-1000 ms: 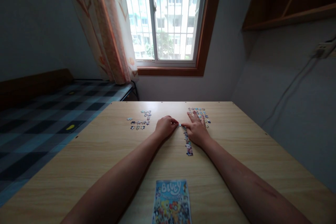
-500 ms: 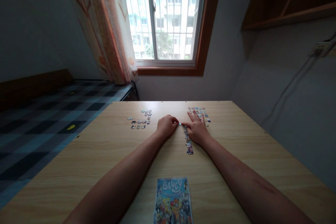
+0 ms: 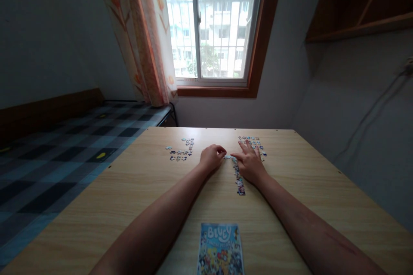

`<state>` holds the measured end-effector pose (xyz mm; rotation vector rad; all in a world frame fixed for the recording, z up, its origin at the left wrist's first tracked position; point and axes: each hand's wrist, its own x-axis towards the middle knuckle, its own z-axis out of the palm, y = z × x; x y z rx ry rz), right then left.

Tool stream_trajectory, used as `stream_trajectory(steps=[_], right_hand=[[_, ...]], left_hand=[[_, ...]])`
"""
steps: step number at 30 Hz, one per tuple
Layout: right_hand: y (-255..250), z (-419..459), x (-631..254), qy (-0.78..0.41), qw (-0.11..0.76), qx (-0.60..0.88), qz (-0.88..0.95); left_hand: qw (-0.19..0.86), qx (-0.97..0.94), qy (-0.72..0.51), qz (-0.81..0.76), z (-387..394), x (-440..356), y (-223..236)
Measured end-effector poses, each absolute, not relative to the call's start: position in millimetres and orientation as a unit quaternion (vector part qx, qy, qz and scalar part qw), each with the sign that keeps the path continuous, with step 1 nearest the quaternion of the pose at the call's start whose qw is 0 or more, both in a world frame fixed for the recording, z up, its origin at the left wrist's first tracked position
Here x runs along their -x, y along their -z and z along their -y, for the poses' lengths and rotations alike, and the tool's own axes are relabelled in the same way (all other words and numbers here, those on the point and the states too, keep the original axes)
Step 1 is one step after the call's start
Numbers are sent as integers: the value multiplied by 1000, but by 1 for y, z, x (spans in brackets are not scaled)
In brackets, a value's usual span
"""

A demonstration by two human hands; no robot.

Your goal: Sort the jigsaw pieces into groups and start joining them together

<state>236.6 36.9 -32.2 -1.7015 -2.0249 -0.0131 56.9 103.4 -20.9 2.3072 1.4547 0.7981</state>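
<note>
My left hand [image 3: 213,157] rests on the table with thumb and fingers curled into a pinch. Its fingertips are at the left end of a small pale puzzle piece [image 3: 227,157]. My right hand [image 3: 252,166] lies palm down with fingers spread, its index finger touching the right side of that piece. From there a narrow joined puzzle strip [image 3: 239,180] runs toward me, its upper part partly covered by the right hand. Beyond the right fingers are rows of loose puzzle pieces [image 3: 253,138], some hidden by the hand.
Left of my hands lies another group of puzzle pieces [image 3: 181,153]. A Bluey picture sheet or box [image 3: 221,249] lies on the wooden table [image 3: 155,232] between my forearms. A bed with a checked cover [image 3: 64,154] stands left; a window [image 3: 222,38] and wall are behind.
The view has shifted, so everything appears slightly farther right and lower. The pale piece between my hands now shows more fully at the top of the strip. My right fingers stay spread.
</note>
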Motion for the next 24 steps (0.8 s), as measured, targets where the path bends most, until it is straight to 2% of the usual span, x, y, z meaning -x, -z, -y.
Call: stream_trajectory(steps=[3,10,12,15,16,24], right_hand=[[33,-38,-237,4,263,628,732],[36,-37,-237,-3,291,626,724],[36,-37,-237,-5,295,626,722],[36,-38,-237,-7,298,625,721],[37,-38,-237,-7,296,625,722],[38,-39,-238,-3,302,625,720]], left_hand=[[173,-778,-331,-505,-110,-49,17],[40,-675,-421,-605,-138,31,-36],[28,-638,-376,-671,-145,66,-47],[20,-605,-186,-774,-150,108,-50],[26,-600,-163,-783,-151,118,-47],[47,-620,-124,-773,-155,129,-24]])
